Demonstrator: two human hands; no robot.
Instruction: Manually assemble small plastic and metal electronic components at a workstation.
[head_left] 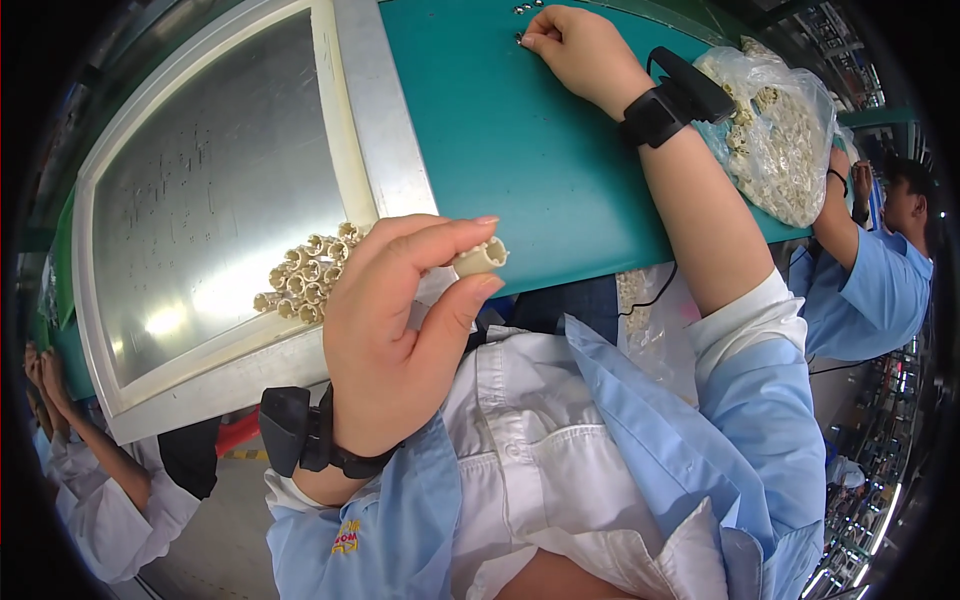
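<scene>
Left hand [400,330] grasps one beige tube [481,257] between thumb and forefinger tips, raised in front of the chest, just off the near edge of the desk [520,150]. Tube's long axis runs roughly left to right; open hollow end faces right, away from the palm. The other fingers are curled in.

Right hand [580,45] is well apart from the tube, up and to the right at the far side of the desk, fingertips pinched down at small dark metal bits [525,10] on the green top. Whether it actually holds one: cannot tell. The left hand is the nearer to the tube; the right arm is stretched out away from it.

Just left of the tube, a stack of like tubes [305,275] lies on the tray [380,130], a framed metal sheet, ends toward the camera. Right of the tube, past the right forearm, a clear bag [785,130] of beige parts. Black wristbands on both wrists. Other people at both picture edges.
</scene>
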